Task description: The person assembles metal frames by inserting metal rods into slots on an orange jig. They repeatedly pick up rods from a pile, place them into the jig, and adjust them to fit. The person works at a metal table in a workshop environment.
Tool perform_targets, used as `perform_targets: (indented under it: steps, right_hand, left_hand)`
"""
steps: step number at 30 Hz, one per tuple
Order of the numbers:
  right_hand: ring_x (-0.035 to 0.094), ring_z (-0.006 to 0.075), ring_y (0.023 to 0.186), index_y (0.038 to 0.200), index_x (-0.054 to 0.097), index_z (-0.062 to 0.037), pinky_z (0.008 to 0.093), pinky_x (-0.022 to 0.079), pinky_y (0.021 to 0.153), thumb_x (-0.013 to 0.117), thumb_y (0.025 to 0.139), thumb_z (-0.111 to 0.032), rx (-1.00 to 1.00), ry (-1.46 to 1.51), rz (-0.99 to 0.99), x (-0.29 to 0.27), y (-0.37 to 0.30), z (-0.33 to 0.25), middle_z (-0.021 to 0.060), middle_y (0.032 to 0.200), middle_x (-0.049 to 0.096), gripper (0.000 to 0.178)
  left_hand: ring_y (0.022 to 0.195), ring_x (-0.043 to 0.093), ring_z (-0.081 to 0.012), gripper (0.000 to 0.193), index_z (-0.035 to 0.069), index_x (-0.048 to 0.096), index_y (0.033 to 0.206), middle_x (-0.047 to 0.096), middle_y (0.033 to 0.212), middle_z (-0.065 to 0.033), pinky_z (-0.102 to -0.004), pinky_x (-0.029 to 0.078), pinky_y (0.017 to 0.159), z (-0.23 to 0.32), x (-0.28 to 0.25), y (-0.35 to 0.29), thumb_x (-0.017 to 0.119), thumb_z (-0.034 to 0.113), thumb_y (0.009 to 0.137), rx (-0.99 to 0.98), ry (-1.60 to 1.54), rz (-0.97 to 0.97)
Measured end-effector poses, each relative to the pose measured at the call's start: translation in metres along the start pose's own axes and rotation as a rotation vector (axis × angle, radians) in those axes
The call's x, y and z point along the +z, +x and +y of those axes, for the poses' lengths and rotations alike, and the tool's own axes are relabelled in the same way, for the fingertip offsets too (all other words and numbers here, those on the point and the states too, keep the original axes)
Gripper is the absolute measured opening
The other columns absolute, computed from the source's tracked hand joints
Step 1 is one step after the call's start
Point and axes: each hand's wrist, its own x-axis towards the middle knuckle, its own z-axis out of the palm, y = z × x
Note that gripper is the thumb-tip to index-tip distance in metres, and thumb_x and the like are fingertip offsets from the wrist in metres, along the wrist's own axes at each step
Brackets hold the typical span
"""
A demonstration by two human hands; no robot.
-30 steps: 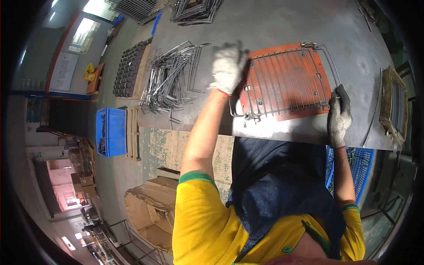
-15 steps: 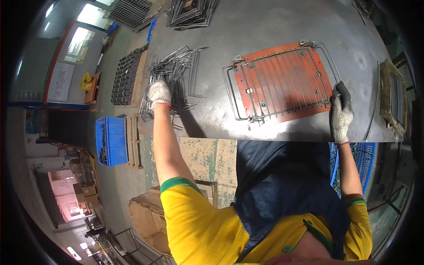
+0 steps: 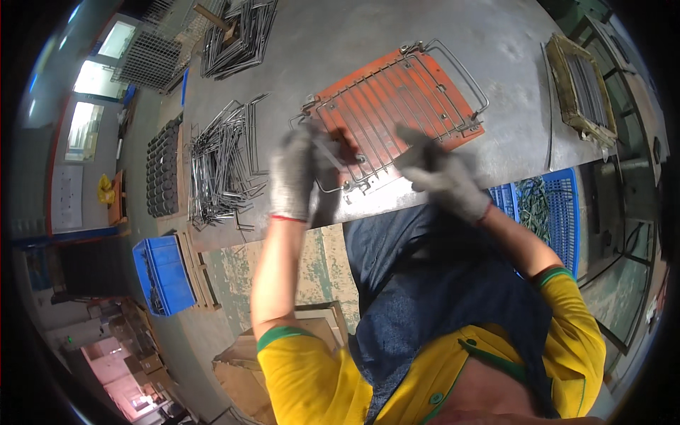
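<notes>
A red fixture plate (image 3: 464, 139) lies on the metal table, carrying a grid of thin parallel wires (image 3: 375, 117) and a bent wire handle (image 3: 464, 71) at its far right side. My left hand (image 3: 292, 173), in a pale knit glove with dark fingers, is beside the plate's near left corner. Motion smears its fingers, so whether it holds anything is unclear. Over the plate's near edge is my gloved right hand (image 3: 453, 184), blurred, with thumb and fingers apart and nothing visible between them. A heap of bent wire pieces (image 3: 223, 166) lies left of my left hand.
More bent wire frames (image 3: 241, 35) are stacked at the far left of the table. At the right edge stands a worn box of rods (image 3: 584, 88). Blue crates stand below the table, one at right (image 3: 563, 212) and one at left (image 3: 166, 276).
My left hand has left the wire heap and moved right to the plate. My right hand has let go of the plate's right side and moved left across its near edge. The view has shifted.
</notes>
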Motion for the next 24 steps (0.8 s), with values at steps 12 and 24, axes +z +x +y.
perform_targets:
  steps: [12,24]
  right_hand:
    - [0.063,0.0206,0.102,0.115,0.060,-0.0095,0.0346,0.053,0.081,0.057,0.088,-0.018,-0.802,-0.993,0.015,0.051,0.039,0.072,0.0065,0.109,0.064,0.029]
    - [0.066,0.0193,0.071,0.099,0.064,-0.0141,0.0373,0.049,0.058,0.059,0.085,-0.025,-0.519,-1.092,-0.143,0.068,0.035,0.031,0.0024,0.079,0.065,0.019]
  left_hand:
    - [0.093,0.066,-0.0323,0.040,0.005,0.061,0.120,0.067,0.111,-0.0163,-0.0391,0.051,0.080,-0.032,0.020,0.019,0.059,0.034,0.092,0.459,1.332,-0.012]
    - [0.115,0.052,-0.0313,0.038,0.008,0.059,0.117,0.058,0.121,-0.0114,-0.0485,0.038,0.094,-0.047,0.008,0.033,0.054,0.035,0.090,0.946,1.605,-0.093]
